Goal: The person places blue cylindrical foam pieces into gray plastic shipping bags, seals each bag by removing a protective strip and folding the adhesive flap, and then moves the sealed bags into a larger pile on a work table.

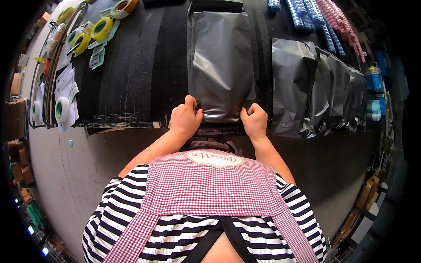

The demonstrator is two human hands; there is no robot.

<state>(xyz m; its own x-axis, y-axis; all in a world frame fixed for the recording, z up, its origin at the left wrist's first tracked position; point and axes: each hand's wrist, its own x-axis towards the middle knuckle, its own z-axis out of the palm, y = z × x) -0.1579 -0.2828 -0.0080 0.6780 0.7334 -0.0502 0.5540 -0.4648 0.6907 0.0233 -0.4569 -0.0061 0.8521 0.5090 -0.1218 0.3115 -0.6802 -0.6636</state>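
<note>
Two hands, left (186, 119) and right (254, 120), each pinch closed on a near corner of a grey bag (220, 61) whose long axis runs toward twelve o'clock on the black table (136, 65), neither hand nearer, spare bags (315, 87) at two o'clock.

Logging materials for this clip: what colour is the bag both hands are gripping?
Glossy grey bag, held at its near edge by the left hand and right hand; head view.

A big grey plastic mailing bag (221, 61) lies flat in the middle top of the frame. A pile of more grey bags (324, 92) sits to its right. Small white labels (97, 56) lie at the upper left.
</note>
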